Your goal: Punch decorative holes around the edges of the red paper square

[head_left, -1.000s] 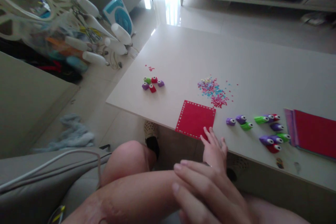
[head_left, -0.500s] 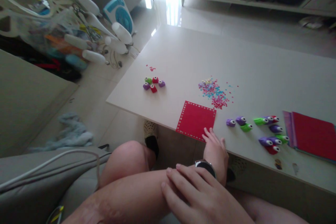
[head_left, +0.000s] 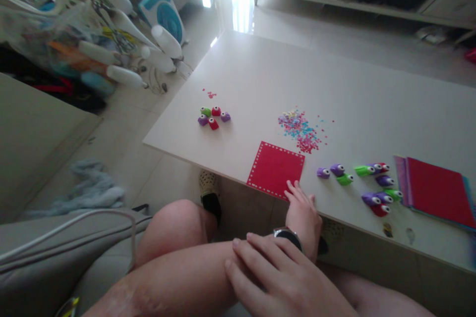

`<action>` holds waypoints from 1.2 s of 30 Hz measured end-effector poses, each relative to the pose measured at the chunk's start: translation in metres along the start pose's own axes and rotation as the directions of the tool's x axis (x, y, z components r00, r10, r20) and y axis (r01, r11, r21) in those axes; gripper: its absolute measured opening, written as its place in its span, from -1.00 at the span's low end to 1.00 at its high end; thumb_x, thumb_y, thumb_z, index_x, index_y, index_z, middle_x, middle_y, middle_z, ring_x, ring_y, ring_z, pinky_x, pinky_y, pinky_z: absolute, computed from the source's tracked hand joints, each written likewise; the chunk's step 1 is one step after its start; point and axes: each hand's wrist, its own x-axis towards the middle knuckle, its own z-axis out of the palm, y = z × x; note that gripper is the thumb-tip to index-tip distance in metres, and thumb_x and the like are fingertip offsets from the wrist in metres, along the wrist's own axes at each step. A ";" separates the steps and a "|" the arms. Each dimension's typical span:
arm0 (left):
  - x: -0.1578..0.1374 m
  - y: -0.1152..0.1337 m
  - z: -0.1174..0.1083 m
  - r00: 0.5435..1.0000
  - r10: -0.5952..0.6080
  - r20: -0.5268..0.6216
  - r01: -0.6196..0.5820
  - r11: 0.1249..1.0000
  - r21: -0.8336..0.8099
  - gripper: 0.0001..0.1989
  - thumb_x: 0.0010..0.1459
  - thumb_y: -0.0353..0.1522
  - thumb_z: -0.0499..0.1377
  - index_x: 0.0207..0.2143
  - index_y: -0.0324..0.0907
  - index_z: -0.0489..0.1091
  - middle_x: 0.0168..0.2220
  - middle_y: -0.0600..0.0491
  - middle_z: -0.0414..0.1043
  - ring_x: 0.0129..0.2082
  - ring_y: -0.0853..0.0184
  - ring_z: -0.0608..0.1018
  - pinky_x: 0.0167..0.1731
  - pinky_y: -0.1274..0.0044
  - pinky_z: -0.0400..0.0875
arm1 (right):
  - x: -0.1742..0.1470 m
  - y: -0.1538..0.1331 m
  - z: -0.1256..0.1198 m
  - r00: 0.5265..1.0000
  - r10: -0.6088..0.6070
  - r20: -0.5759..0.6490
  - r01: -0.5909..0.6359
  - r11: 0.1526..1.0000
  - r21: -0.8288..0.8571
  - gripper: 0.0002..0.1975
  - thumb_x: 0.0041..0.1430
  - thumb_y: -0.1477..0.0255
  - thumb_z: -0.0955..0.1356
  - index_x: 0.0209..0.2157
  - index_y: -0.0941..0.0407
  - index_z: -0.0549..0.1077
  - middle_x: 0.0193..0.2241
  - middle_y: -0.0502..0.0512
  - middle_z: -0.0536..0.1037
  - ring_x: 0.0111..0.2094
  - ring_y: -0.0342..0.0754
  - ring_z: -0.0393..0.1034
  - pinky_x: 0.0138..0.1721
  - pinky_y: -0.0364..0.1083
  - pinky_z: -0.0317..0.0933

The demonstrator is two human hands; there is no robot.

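Note:
My left hand [head_left: 302,212], with a watch [head_left: 288,235] on its wrist, lies with fingers stretched out on the lower right corner of a red square sheet of paper [head_left: 277,168]. Small punched holes run along the sheet's top, left and bottom edges. My right hand [head_left: 271,267] rests flat across my left forearm, fingers apart and holding nothing. Beyond the sheet lies a heap of coloured paper confetti [head_left: 299,129]. Several purple, green and red craft punches [head_left: 345,178] stand to the right of my left hand.
More small punches [head_left: 213,124] and a few red paper bits [head_left: 211,94] sit on the table's left part. A stack of coloured paper [head_left: 441,190] lies at the right of the white table [head_left: 253,74]. Two small items, one a dark clip-like piece [head_left: 387,230], lie near its front edge.
The view has shifted slightly, so the table and its things appear a little further left. Both hands keep their places on the sheet and the forearm.

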 end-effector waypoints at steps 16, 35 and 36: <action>0.001 -0.001 -0.004 1.000 0.007 0.025 -0.007 1.000 -0.013 -0.47 0.47 -0.52 -0.06 0.38 -0.12 0.37 0.35 -0.31 0.40 0.33 -0.06 0.52 0.13 0.20 0.64 | -0.006 0.000 0.002 0.999 -0.027 0.037 0.028 1.000 -0.013 -0.75 0.56 0.45 0.28 0.08 0.12 0.56 0.05 0.16 0.63 -0.01 0.04 0.53 -0.10 -0.03 0.45; 0.000 -0.003 -0.008 0.997 0.045 0.069 -0.050 0.996 0.070 -0.47 0.49 -0.50 -0.05 0.42 -0.10 0.30 0.36 -0.31 0.37 0.33 -0.06 0.52 0.11 0.25 0.64 | -0.006 -0.001 0.007 0.996 -0.047 0.077 0.049 0.998 -0.029 -0.76 0.54 0.41 0.32 0.11 0.12 0.55 0.08 0.21 0.62 0.02 0.06 0.54 -0.11 -0.03 0.48; 0.000 -0.002 -0.007 0.997 0.041 0.066 -0.045 0.997 0.064 -0.47 0.49 -0.50 -0.06 0.42 -0.10 0.31 0.37 -0.31 0.37 0.34 -0.05 0.51 0.12 0.25 0.64 | -0.004 -0.001 0.006 0.996 -0.043 0.073 0.045 0.999 -0.024 -0.77 0.54 0.41 0.32 0.10 0.12 0.56 0.07 0.20 0.63 0.01 0.05 0.55 -0.11 -0.04 0.48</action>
